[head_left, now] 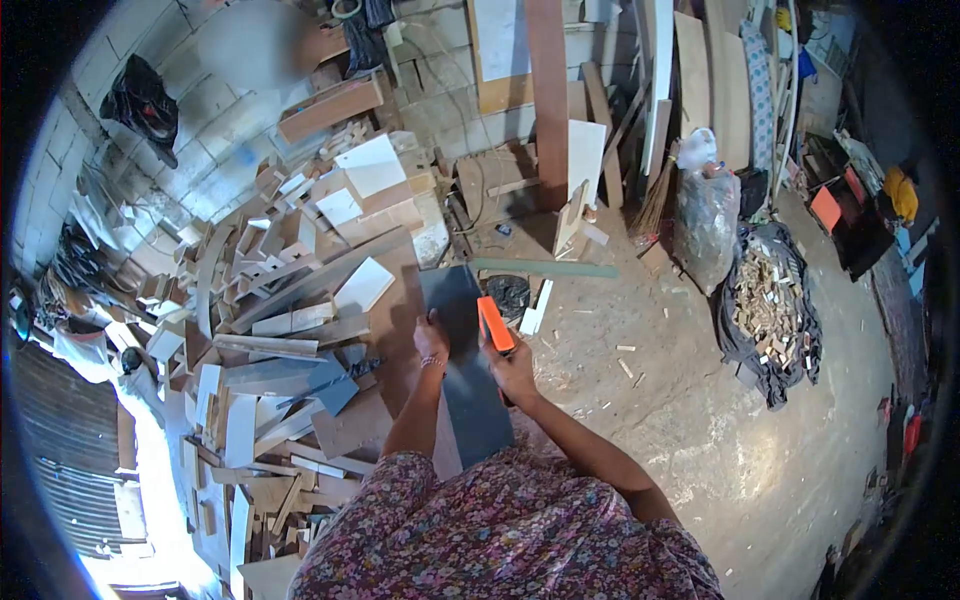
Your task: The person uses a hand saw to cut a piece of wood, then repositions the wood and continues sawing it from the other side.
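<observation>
A long dark grey board (468,375) lies in front of my body, reaching from my shirt toward the wall. My left hand (431,338) grips its left edge, with a bracelet at the wrist. In my right hand (512,368), over the board's right edge, is an orange tool (495,325) with a dark lower part; its exact kind I cannot make out. My right fingers are wrapped round its near end.
Wood offcuts (290,240) are heaped at the left. A green strip (545,268) and a dark round coil (508,295) lie beyond the board. At the right stand a filled clear bag (706,225) and a black sack of wood scraps (770,300). Planks (548,100) lean on the wall.
</observation>
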Available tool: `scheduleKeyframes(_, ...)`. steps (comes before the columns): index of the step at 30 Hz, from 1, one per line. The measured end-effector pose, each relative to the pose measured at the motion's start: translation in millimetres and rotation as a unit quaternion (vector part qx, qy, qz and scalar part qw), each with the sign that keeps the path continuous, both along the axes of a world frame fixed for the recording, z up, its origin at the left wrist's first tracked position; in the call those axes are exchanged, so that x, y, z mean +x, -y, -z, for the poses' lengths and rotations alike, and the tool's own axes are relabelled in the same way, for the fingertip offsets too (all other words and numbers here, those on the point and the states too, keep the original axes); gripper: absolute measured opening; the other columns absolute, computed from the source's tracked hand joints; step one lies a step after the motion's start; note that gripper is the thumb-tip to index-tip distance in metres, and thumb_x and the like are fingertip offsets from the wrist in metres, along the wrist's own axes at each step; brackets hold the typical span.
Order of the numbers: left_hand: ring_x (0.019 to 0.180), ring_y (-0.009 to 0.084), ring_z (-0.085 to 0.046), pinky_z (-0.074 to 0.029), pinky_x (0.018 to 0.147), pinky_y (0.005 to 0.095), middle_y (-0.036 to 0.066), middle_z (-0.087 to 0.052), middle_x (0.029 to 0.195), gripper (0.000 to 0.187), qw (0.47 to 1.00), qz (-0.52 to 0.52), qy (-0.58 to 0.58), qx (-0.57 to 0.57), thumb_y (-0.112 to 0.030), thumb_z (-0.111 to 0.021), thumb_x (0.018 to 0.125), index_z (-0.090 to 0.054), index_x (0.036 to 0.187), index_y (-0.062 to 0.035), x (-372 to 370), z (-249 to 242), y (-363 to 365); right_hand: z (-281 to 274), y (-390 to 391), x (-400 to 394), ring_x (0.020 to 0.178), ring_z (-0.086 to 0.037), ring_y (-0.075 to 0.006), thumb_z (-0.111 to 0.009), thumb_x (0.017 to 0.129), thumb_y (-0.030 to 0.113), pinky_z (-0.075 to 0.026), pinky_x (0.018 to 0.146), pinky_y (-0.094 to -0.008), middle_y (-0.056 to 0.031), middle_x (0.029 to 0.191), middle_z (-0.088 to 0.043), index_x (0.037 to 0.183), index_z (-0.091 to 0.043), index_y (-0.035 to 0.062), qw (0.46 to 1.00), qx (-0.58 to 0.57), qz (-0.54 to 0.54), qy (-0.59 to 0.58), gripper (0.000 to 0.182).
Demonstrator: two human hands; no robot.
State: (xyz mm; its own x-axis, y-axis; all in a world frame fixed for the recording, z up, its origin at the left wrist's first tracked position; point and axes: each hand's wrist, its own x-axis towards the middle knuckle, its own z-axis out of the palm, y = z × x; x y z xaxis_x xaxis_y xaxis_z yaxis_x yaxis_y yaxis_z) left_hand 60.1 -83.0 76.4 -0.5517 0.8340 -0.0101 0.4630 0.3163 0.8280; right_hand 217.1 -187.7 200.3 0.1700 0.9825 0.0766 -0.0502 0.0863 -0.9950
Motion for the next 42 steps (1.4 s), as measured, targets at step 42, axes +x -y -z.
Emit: scheduleKeyframes(42, 0.06, 0.0142, -0.042, -0.037, 0.057, 0.0324, 0.006, -0.05, 0.064, 0.026, 0.979, 0.076, 0.171, 0.077, -0.021, -0.061, 0.079, -0.052, 0.074, 0.0032, 4, -43, 49, -27, 26, 23, 0.041, -0.037, -0.0054, -0.058, 0.081, 0.01, -0.031, 0.038, -0.0208, 0.0023, 0.052, -0.042, 0.071, -0.047, 0.0064, 0.968, -0.055, -0.044, -0.241, 0.015)
